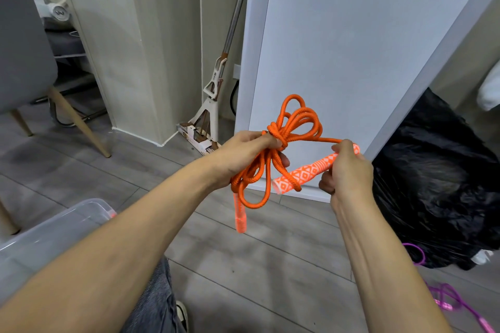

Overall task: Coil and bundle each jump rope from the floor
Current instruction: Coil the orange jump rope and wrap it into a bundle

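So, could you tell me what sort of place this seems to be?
Most likely a room in a home: a mop leans in the corner, a grey chair with wooden legs stands nearby, and a full black rubbish bag sits beside a white panel.

A squeeze mop [213,105] leans in the corner at your 12 o'clock, its head on the grey plank floor [270,265]. It is flanked by a beige wall column [140,48] at 11 o'clock and a tall pale panel [351,48] (glossy enough to catch bright reflections near its top) at 1 o'clock. A crumpled black plastic bag [438,170] sits on the floor at 3 o'clock, just beside the panel's right edge. A grey chair [19,35] on slanted wooden legs stands at 10 o'clock, with pale cloth items [51,5] on shelving behind it. A clear plastic bin [54,235] lies at your 8 o'clock.
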